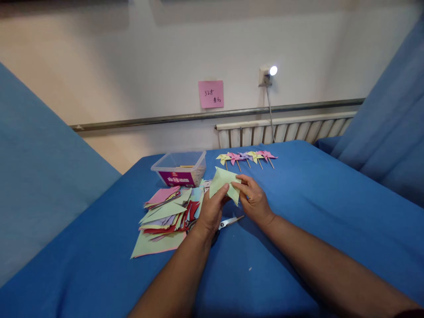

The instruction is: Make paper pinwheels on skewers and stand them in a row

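Note:
A pale green sheet of paper [221, 180] is held up over the table between both hands. My left hand [213, 207] grips its lower left part, thumb on the near face. With its fingers bent, my right hand [254, 198] pinches the right edge, where the paper curls or folds. Below them lie scissors [228, 222], blades pointing right, their dark handles partly behind my left wrist. Left of my hands is a stack of coloured paper pieces [165, 216] in green, pink, purple and red. Several finished paper pinwheels [235, 157] on sticks lie in a row beyond.
A clear plastic box [179, 165] with thin sticks inside stands behind the paper stack. The table has a blue cloth [298, 194]. At the back are a radiator [285, 130], a pipe, a plugged-in light [273, 70] and a pink note [211, 94]. Blue curtains [391, 110] hang at both sides.

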